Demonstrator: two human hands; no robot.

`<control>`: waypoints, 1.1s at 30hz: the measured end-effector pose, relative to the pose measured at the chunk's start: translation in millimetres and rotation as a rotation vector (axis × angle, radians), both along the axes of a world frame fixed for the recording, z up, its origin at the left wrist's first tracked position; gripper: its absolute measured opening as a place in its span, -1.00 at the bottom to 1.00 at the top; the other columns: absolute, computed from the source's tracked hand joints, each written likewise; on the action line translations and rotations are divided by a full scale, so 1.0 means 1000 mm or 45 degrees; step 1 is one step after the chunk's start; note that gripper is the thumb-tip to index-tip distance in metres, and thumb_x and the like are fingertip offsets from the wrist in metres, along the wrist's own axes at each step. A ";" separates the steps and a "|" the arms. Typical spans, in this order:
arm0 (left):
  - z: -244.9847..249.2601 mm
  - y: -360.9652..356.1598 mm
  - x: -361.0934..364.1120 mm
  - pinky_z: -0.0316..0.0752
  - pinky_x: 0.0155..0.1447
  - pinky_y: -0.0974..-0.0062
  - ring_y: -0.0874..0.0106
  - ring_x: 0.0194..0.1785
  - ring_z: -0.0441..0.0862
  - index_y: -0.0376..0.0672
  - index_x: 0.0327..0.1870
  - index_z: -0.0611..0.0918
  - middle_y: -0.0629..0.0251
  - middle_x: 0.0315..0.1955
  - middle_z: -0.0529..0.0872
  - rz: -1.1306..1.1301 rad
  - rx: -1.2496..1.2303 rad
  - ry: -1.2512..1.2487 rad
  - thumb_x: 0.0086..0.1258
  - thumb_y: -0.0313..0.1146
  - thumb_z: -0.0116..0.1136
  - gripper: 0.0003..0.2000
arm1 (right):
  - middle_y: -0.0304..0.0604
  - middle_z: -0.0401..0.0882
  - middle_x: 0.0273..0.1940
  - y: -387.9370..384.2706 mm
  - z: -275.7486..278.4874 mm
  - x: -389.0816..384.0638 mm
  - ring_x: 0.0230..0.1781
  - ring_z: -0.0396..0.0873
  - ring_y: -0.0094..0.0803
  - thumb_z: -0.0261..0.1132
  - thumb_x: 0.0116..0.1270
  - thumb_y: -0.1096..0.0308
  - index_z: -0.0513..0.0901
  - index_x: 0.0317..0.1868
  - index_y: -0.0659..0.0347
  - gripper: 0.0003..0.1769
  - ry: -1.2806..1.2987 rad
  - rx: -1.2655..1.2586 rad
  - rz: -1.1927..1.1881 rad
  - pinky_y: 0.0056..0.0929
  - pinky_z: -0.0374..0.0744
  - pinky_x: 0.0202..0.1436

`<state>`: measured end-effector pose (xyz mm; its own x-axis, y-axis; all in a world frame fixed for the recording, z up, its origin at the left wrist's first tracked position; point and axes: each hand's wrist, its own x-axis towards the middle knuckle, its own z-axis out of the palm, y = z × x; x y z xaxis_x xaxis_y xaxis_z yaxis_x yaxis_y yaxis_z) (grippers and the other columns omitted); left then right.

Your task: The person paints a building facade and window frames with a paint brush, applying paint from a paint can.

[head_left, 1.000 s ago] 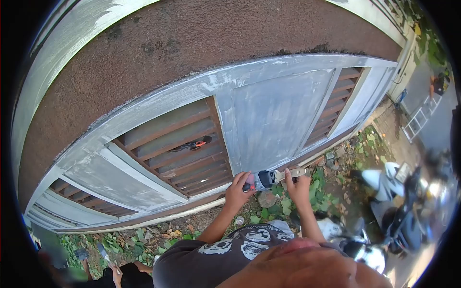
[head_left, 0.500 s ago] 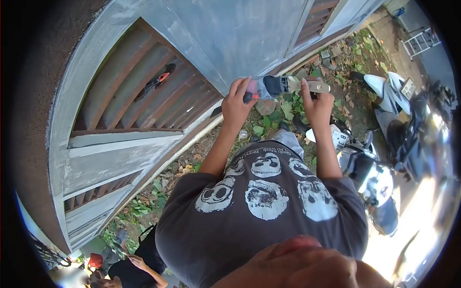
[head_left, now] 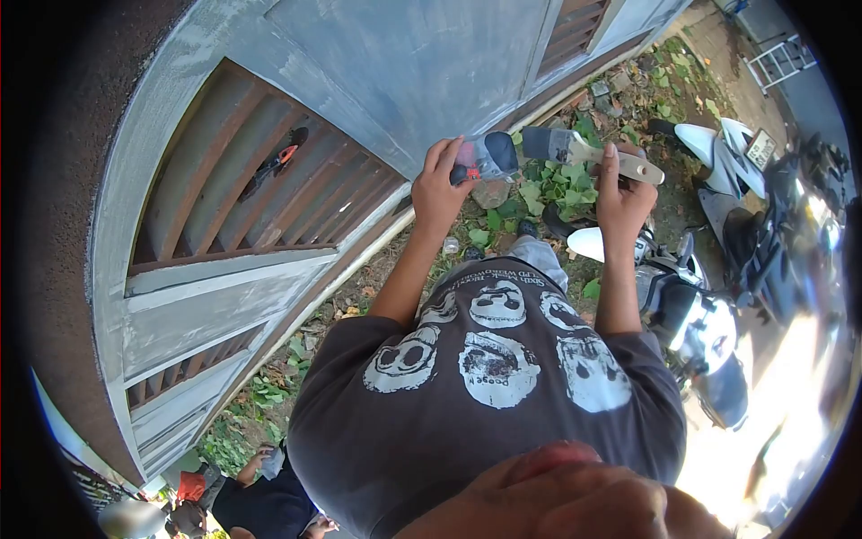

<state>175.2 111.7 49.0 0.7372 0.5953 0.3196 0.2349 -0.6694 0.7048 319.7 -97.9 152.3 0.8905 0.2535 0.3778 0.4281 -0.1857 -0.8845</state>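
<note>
My left hand is wrapped round a small clear plastic cup with dark paint in it and red marks on its side. The cup is tilted, its opening toward the right. In my right hand is a paintbrush, held by its pale handle between thumb and fingers. The brush's dark, paint-covered bristles point left at the cup's mouth, with a small gap between them.
A grey-painted wall with brown louvres runs along the left; an orange-and-black tool rests on the louvres. Leafy ground lies below. Motorcycles and a white ladder are at right. Another person is at lower left.
My right hand has moved right, drawing the brush out of the cup, so its bristles now show. The other person at lower left has changed posture.
</note>
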 end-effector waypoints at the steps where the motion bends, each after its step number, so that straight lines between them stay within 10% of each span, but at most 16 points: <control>1: 0.000 0.001 0.000 0.65 0.18 0.27 0.17 0.19 0.69 -0.02 0.39 0.61 0.26 0.24 0.64 0.010 -0.026 -0.029 -0.04 -0.48 0.62 -0.20 | -0.19 0.74 -0.42 -0.004 0.003 0.002 -0.52 0.63 -0.56 0.32 0.60 0.31 0.68 -0.07 0.34 -0.79 0.158 0.087 -0.002 -0.59 0.50 -0.45; 13: -0.007 0.011 -0.015 0.60 0.24 0.27 0.20 0.20 0.68 -0.17 0.35 0.64 0.14 0.22 0.64 -0.035 -0.126 -0.205 -0.13 -0.49 0.71 -0.17 | 0.11 0.78 -0.08 -0.036 -0.021 0.036 -0.16 0.79 -0.32 0.32 0.56 0.41 0.64 0.16 0.42 -0.71 0.513 0.201 0.718 -0.55 0.69 -0.52; 33: -0.001 0.011 -0.055 0.62 0.26 0.24 0.13 0.26 0.65 -0.01 0.37 0.62 0.22 0.26 0.63 -0.180 -0.153 -0.020 -0.24 -0.51 0.69 -0.09 | -0.10 0.64 -0.04 -0.018 -0.038 0.022 -0.15 0.74 -0.44 0.26 0.52 0.39 0.63 -0.02 0.40 -0.79 0.640 0.052 0.986 -0.54 0.76 -0.45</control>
<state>120.2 122.9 48.0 0.8117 0.5207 0.2646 0.1328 -0.6056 0.7846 341.7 -115.8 114.1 0.5398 0.8417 0.0147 -0.0161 0.0278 -0.9995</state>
